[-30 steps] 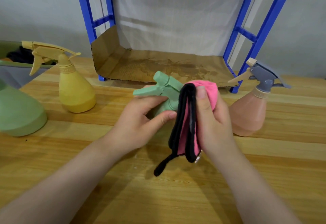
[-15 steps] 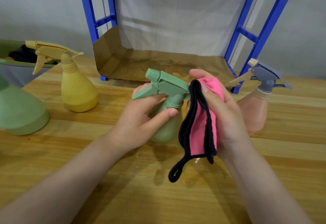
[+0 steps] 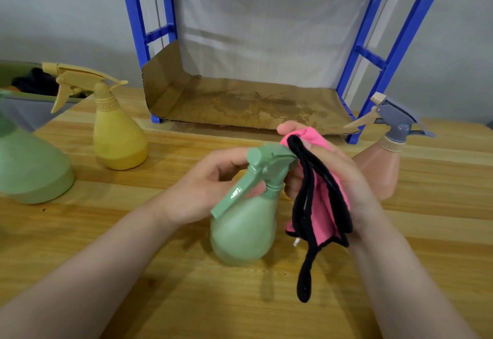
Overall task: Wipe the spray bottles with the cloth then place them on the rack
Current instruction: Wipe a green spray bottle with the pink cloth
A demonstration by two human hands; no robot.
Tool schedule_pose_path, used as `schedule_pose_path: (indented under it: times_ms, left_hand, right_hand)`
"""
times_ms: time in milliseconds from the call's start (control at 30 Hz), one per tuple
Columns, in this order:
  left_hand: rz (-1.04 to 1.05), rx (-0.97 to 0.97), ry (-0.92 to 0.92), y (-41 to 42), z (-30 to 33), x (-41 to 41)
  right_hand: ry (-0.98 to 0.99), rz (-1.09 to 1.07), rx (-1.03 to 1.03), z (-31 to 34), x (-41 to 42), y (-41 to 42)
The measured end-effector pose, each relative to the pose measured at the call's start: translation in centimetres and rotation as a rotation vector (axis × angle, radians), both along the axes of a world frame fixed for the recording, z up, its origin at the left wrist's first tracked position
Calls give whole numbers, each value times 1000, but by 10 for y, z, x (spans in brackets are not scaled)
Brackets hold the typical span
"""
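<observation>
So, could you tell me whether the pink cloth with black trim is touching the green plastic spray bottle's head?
Touching: in the head view the cloth, gripped by the right hand, presses against the bottle head's rear end.

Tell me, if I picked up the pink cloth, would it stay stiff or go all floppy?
Probably floppy: the pink cloth bunches into folds where the right hand grips it, and its black loop dangles straight down. It likely feels light too, since a few curled fingers hold it up. It should bend easily around the green spray bottle.

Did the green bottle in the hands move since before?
Yes. The green bottle has come nearer the camera, away from the rack, and now stands more upright.
</observation>
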State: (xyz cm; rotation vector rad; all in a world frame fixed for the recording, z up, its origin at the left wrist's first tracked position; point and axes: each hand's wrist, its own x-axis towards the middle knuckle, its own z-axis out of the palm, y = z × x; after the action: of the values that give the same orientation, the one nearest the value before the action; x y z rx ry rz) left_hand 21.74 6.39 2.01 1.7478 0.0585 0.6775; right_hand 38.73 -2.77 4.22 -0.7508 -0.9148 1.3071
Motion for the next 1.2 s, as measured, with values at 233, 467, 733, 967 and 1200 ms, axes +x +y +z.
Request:
schedule_pose_path:
  times_ms: [233,467,733,967,1200]
  left_hand:
    - [94,35,-90,8,-7,2]
    - [460,75,-247,12,1,0]
    - [967,677,5,22,-5,0]
    - [953,1002,70,15,-8,2]
    - [940,1132,50,9,-12,7]
  right_hand:
    - [-320,-461,114,-4,-8,4]
    - [-858,-825,473,-13,-1,0]
    - [-873,-903,619,-16,0,4]
    - [-1093,-779,432,-25,-4,5]
    - [-1413,-778,345,-34,-11,10]
